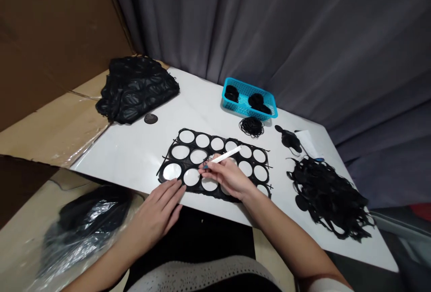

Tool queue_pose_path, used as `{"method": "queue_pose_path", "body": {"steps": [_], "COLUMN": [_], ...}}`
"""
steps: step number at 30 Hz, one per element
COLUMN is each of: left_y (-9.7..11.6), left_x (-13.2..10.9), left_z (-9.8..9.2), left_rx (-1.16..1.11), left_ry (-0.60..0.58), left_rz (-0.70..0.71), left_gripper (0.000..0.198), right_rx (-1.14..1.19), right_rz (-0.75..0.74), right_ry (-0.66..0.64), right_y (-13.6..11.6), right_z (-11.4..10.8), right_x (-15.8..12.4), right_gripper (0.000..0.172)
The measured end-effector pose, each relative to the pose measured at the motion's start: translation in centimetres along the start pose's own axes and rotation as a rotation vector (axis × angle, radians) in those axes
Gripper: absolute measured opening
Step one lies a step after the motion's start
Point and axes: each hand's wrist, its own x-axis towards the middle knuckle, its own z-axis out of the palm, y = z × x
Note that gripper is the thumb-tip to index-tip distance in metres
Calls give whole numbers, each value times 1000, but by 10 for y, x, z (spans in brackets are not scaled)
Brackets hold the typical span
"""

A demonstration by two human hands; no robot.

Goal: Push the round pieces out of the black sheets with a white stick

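Note:
A black sheet with rows of round holes [187,164] lies flat on the white table, which shows through the holes. My left hand [164,202] rests on its near left edge, palm down with the fingers stretched out. Over the middle of the sheet, my right hand [229,176] is closed around a slim white pen-like tool with a teal end [227,154]. The teal end sits by my fingertips, and the white shaft points up and right. My fingers partly cover the teal end, so its exact kind is unclear.
A folded black puffy bundle [138,88] and a dark disc [151,119] lie at the left. At the back stands a blue basket [249,88] with black coils; a loose black coil [252,127] lies before it. Black scraps [330,198] are heaped at the right.

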Motion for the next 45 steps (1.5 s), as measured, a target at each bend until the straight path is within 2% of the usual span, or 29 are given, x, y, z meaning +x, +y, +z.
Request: {"method": "queue_pose_path", "body": {"steps": [3,7,17,23,25,28,30,31,33,35,36,37,41,45], "left_y": [-2,-1,3,0,-2,-3,-3,-3,-2,-1,-1,-1,0,0], "left_x": [-4,-7,-2,-5,-5,-4,-2,-1,0,0,0,-1,-3,-3], "left_z": [2,2,2,4,5,6,6,6,6,5,4,4,3,3], "left_rx": [43,78,44,32,42,33,19,17,24,38,44,47,46,54], "left_ry": [-29,-16,54,55,46,47,55,62,72,77,74,68,48,62], "left_rz": [4,18,13,16,34,52,44,38,37,48,50,50,42,52], "left_gripper": [46,44,44,50,50,51,52,52,49,45,43,41,38,39], "right_rx": [-258,-667,-813,-892,-974,-1198,-1323,-1348,-1315,-1199,-1128,-1051,-780,-589], "right_rz": [-85,-250,-365,-439,-524,-678,-722,-726,-718,-700,-657,-607,-420,-416], "right_ry": [-55,-33,0,-12,-28,-122,-181,-154,27,311,384,407,305,420], "right_y": [11,20,26,28,34,44,41,34,14,-9,-19,-27,-36,-40], "right_z": [13,23,29,30,32,32,25,20,6,-5,-8,-10,-9,-21], "right_x": [-4,-10,-12,-15,-18,-20,-15,-9,5,20,27,33,54,77], "right_gripper": [28,12,14,17,16,14,17,19,18,17,15,16,21,24]}}
